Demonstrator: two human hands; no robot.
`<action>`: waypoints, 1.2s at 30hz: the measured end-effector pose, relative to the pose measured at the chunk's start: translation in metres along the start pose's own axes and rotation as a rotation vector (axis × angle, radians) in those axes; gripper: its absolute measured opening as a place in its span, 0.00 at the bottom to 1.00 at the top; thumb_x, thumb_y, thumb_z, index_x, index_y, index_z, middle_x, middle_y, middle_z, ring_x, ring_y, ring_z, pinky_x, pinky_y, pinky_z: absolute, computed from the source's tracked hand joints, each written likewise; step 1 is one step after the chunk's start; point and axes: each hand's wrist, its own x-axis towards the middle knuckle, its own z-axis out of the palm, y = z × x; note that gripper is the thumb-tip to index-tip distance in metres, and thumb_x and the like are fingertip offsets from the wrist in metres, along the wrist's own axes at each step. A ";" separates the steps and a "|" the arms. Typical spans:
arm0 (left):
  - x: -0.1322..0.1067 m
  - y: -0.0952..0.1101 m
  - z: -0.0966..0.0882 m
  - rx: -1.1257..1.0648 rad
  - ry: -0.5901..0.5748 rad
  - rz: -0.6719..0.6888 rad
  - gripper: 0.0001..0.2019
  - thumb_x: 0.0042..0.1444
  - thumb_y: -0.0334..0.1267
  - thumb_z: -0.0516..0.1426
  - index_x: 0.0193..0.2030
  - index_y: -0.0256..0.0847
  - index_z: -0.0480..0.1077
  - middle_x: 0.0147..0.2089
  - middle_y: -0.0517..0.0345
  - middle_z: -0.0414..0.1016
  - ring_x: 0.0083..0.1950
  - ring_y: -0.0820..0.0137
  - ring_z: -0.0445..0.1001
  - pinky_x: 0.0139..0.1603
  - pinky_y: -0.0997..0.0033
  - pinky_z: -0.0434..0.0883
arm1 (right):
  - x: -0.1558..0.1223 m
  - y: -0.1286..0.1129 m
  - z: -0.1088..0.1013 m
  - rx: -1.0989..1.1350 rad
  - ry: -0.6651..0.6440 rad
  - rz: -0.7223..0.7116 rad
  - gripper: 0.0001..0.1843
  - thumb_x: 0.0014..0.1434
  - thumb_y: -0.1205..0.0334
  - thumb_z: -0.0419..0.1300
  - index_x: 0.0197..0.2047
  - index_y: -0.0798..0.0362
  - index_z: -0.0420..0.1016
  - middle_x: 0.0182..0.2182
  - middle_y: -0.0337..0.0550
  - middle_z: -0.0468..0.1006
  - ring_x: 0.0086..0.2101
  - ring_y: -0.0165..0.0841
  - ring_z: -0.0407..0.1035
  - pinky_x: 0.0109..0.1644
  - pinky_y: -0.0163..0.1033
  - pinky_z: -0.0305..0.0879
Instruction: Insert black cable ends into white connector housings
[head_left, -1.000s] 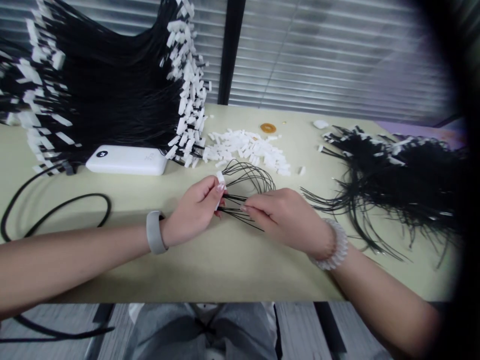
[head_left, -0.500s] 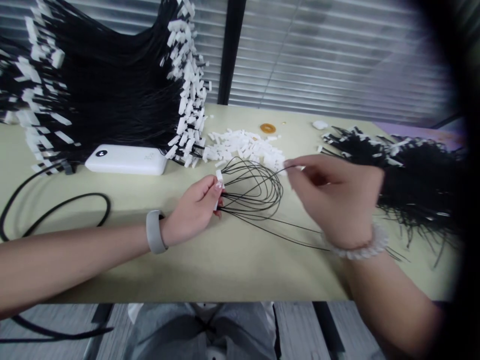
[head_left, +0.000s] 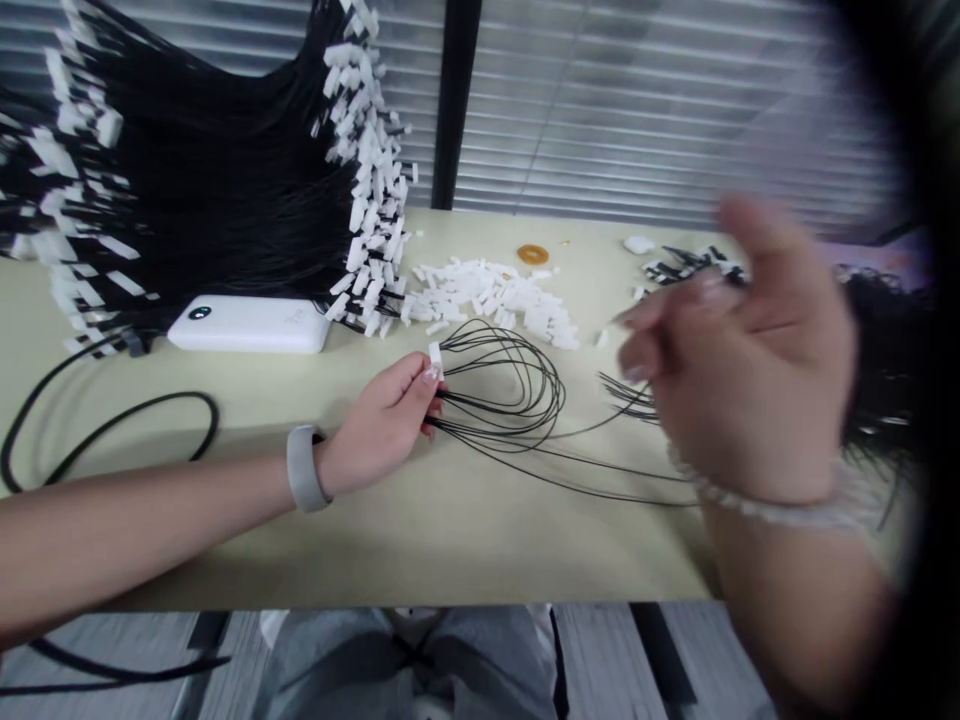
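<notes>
left hand point(head_left: 379, 425): pinching white connector point(head_left: 436, 354), looped black wires point(head_left: 559, 388) trailing | right hand point(head_left: 750, 375): half-curled, super blurry, can't tell if it's holding anything

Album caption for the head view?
Left fingers hold a white connector trailing looped black wires; the right hand is blurred.

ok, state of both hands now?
Left hand: closed on a white connector with black wires.
Right hand: blurred, partly curled; can't tell if holding anything.

Right hand point(head_left: 750, 380) is super blurry, so whether anything's held can't be told. Black wire pile point(head_left: 885, 350) on the right is partly covered by it. White connector point(head_left: 435, 354) is partly hidden by the left hand point(head_left: 379, 420); far-left wire stack point(head_left: 240, 180) gets cropped up top.
</notes>
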 end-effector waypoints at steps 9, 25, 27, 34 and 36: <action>-0.002 0.003 -0.001 0.073 -0.037 0.032 0.15 0.61 0.47 0.44 0.32 0.39 0.60 0.32 0.59 0.63 0.31 0.75 0.67 0.27 0.79 0.69 | -0.021 0.005 0.046 -0.364 -0.356 -0.096 0.07 0.57 0.63 0.55 0.29 0.53 0.71 0.23 0.34 0.71 0.24 0.22 0.61 0.31 0.29 0.57; -0.004 0.007 0.000 0.125 -0.136 0.063 0.12 0.61 0.44 0.44 0.35 0.40 0.62 0.30 0.60 0.61 0.32 0.72 0.67 0.28 0.76 0.68 | -0.027 0.005 0.056 -0.427 -0.396 -0.113 0.11 0.60 0.62 0.50 0.27 0.55 0.67 0.23 0.37 0.69 0.24 0.25 0.59 0.30 0.32 0.52; -0.004 0.007 0.000 0.140 -0.136 0.071 0.12 0.61 0.44 0.44 0.35 0.40 0.62 0.30 0.60 0.62 0.32 0.72 0.67 0.28 0.75 0.68 | -0.027 0.005 0.055 -0.425 -0.403 -0.111 0.12 0.60 0.62 0.50 0.27 0.55 0.67 0.23 0.37 0.68 0.25 0.25 0.59 0.30 0.32 0.52; -0.004 0.006 0.000 0.177 -0.142 0.096 0.13 0.61 0.44 0.43 0.34 0.39 0.61 0.30 0.60 0.62 0.32 0.72 0.67 0.28 0.74 0.67 | -0.026 0.007 0.055 -0.421 -0.444 -0.119 0.12 0.60 0.62 0.50 0.26 0.55 0.66 0.22 0.37 0.67 0.24 0.25 0.58 0.30 0.32 0.52; -0.004 0.005 0.000 0.184 -0.141 0.093 0.13 0.61 0.44 0.43 0.34 0.39 0.61 0.30 0.60 0.62 0.32 0.71 0.67 0.27 0.75 0.67 | -0.026 0.007 0.054 -0.410 -0.462 -0.127 0.12 0.60 0.62 0.49 0.27 0.55 0.66 0.22 0.37 0.67 0.25 0.25 0.59 0.31 0.32 0.52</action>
